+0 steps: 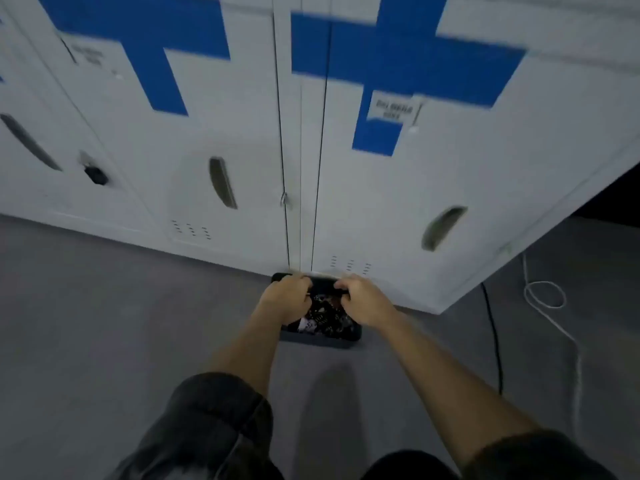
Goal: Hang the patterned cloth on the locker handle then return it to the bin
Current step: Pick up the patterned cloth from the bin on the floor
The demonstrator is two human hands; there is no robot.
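Note:
A dark bin (320, 340) sits on the grey floor right against the foot of the white lockers. Inside it lies the patterned cloth (325, 317), black with white and reddish marks. My left hand (289, 297) and my right hand (362, 299) reach down into the bin side by side, fingers curled into the cloth at its far end. The nearest locker handles are dark recessed slots: one (222, 182) above and left of the bin, one (443, 227) above and right. The picture is blurred, so the exact grip is hard to make out.
White lockers with blue tape crosses (408, 64) fill the upper view. A small latch (284, 199) sits at the door seam above the bin. A black cable (493, 341) and a white cord (545, 296) lie on the floor at the right.

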